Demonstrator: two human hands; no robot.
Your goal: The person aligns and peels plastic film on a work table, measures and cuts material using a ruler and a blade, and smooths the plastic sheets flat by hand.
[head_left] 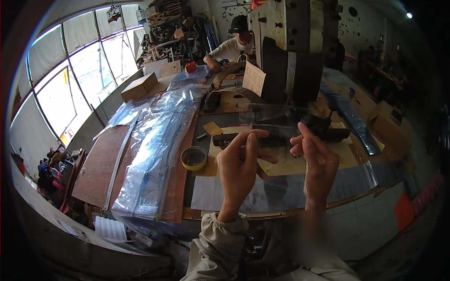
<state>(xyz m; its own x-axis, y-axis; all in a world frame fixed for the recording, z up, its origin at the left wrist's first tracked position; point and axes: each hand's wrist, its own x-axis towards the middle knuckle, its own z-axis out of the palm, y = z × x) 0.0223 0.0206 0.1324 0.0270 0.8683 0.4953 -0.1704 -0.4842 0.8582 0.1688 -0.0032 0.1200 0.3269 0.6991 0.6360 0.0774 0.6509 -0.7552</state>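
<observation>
Between my two raised hands hangs a thin clear plastic sheet (274, 122), its edges hard to make out. My left hand (240, 159) pinches its near left side between thumb and fingers. On the right, my right hand (313, 157) holds the sheet with thumb and fingertips together. Behind the fingers lies a dark bar (337, 135) on a yellowish board (347, 159), at the foot of a big metal machine (295, 70). A roll of yellow tape (193, 158) rests left of my left hand.
Clear plastic sheets (159, 140) are stacked at the left. A cardboard box (139, 87) stands behind them. A printed card (253, 78) leans by the machine. Another person (232, 49) in a dark cap sits across the table. Long blue-tinted film (349, 117) lies at the right.
</observation>
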